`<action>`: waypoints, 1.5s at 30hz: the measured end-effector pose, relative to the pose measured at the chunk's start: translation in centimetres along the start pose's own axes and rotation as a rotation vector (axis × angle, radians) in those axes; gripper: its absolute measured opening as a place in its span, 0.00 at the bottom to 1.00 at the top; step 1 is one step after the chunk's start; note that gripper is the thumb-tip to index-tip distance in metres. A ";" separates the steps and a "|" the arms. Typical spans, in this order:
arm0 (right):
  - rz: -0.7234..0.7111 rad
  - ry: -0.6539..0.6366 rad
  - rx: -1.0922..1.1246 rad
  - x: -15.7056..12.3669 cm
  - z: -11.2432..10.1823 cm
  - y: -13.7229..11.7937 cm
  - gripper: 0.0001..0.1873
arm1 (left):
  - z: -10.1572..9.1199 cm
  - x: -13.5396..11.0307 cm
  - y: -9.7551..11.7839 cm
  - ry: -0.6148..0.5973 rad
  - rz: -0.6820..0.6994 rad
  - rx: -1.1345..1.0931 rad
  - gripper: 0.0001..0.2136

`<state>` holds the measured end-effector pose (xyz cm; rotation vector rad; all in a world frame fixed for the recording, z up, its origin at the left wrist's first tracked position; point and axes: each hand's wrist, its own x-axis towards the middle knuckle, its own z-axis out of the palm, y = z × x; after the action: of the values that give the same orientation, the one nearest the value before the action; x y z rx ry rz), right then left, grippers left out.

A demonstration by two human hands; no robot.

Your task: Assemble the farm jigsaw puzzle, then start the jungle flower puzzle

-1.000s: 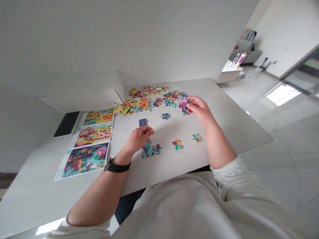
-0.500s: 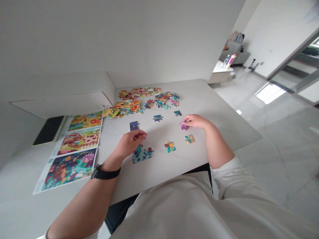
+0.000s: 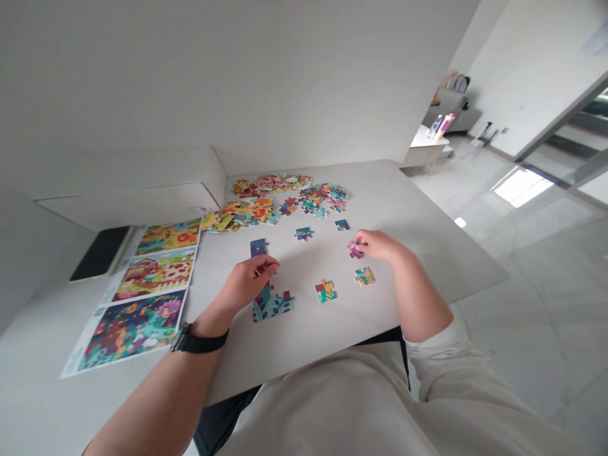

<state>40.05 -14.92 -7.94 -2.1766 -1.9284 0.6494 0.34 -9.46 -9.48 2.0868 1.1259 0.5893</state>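
Observation:
My right hand (image 3: 377, 245) pinches the edge of a purple puzzle piece (image 3: 354, 249) at the right of the table. Over the left group of pieces is my left hand (image 3: 249, 282), its fingers curled and closed; whatever they hold is hidden. Just beyond it lies a dark blue puzzle piece (image 3: 258, 247). Partly under its fingertips, a joined teal puzzle section (image 3: 274, 306) with leaf shapes lies toward me. Loose pieces lie between and around the hands: an orange-and-teal piece (image 3: 327, 291), a yellow-teal piece (image 3: 365, 276), a blue piece (image 3: 304, 234) and a small dark blue piece (image 3: 342, 225).
Heaps of mixed puzzle pieces (image 3: 323, 199) and yellow-orange pieces (image 3: 242, 213) lie at the back. A printed picture sheet (image 3: 137, 326) and a black phone (image 3: 101, 252) are on the left, before a white box (image 3: 128, 202). The table's right edge borders the floor.
The whole view has shifted, so the table sits slightly lower in the picture. My right hand stays at the purple piece, and my left hand remains over the left group with little visible movement.

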 end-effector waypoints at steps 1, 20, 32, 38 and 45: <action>-0.002 -0.004 -0.022 -0.1 0.0 -0.1 0.07 | 0.0 -0.1 0.1 0.004 0.008 0.017 0.16; -0.055 0.064 -0.082 -0.4 0.8 -0.5 0.06 | -1.4 -1.7 1.3 0.233 -0.013 0.158 0.32; -0.103 0.178 0.097 0.9 -0.3 -1.0 0.10 | -0.8 -1.8 1.0 0.282 0.053 0.057 0.15; -0.117 0.096 0.025 3.6 -4.0 0.2 0.12 | -2.0 0.2 3.0 0.218 0.176 0.178 0.14; 0.024 0.088 -0.032 10.6 -7.7 1.8 0.18 | -2.8 6.4 5.9 0.167 0.170 0.271 0.13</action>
<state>45.73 -3.66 -4.04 -2.2114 -1.8834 0.5204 5.05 -5.33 -2.78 2.4201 1.1825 0.7381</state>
